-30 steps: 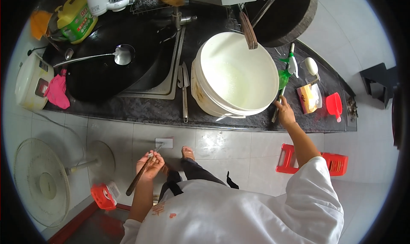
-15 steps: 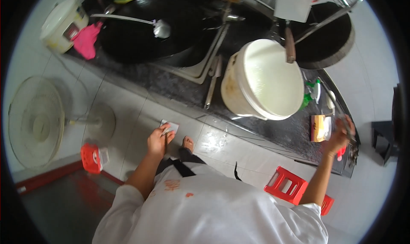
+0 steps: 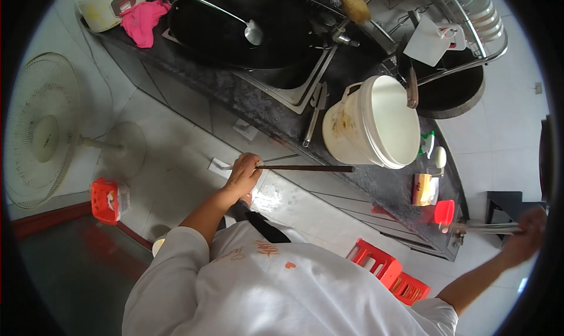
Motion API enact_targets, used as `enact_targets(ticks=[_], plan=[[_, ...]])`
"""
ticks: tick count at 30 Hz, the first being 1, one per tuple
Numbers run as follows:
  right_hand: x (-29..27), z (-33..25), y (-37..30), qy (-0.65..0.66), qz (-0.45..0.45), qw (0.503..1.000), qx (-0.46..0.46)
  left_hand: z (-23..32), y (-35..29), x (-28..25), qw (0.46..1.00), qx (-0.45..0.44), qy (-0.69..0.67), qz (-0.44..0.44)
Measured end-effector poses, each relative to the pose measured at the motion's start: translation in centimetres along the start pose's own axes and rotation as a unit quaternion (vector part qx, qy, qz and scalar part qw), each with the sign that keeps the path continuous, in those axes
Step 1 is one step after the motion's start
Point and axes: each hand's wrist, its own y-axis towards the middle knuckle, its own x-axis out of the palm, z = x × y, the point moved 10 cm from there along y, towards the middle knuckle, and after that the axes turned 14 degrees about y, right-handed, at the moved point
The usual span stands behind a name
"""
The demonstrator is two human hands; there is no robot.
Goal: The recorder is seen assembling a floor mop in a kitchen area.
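Note:
My left hand [image 3: 242,174] is closed around one end of a dark slim stick [image 3: 308,168], which points right, in front of the counter's edge. A thinner rod [image 3: 281,158] shows beside it. Next to the same hand is a small whitish flat piece [image 3: 219,167]; whether it is held cannot be made out. Far to the right, beyond the counter's end, my right hand [image 3: 524,237] is closed on slim metallic rods [image 3: 490,227], blurred by motion. Their other ends are near a red cup [image 3: 445,212] and the counter's corner.
A large white bucket [image 3: 358,127] stands on the dark counter [image 3: 235,95], with a knife [image 3: 316,114] at its left. Behind are a wok with a ladle [image 3: 253,33] and a dish rack [image 3: 464,30]. Red stools [image 3: 376,262] and a fan [image 3: 47,130] stand on the floor.
My right hand has swung outward to the right with the metallic rods. My left hand has moved slightly right and up, and the dark stick now shows stretched out to the right. The view has shifted.

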Motion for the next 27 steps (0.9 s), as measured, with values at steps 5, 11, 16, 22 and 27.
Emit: enact_targets(ticks=[5, 11, 16, 22, 27], plan=[[25.3, -3.8, -5.5, -0.176, -0.268, 0.947, 0.002, 1.3, 0.4, 4.2, 0.98, -0.082, -0.071, -0.167], [32.6, -10.6, -6.6, -0.253, -0.41, 0.871, -0.093, 2.6, 0.8, 4.1, 0.998, -0.053, -0.026, -0.015], [35.3, -11.1, -8.1, -0.319, -0.487, 0.804, -0.121, 2.7, 1.3, 3.2, 0.998, -0.046, -0.019, 0.043], [36.2, -11.9, -7.3, -0.331, -0.506, 0.788, -0.115, 2.5, 1.9, 3.4, 0.997, -0.043, -0.015, 0.061], [38.2, -11.9, -7.9, -0.345, -0.533, 0.766, -0.104, 2.6, 1.7, 3.4, 0.997, -0.045, -0.033, 0.053]])
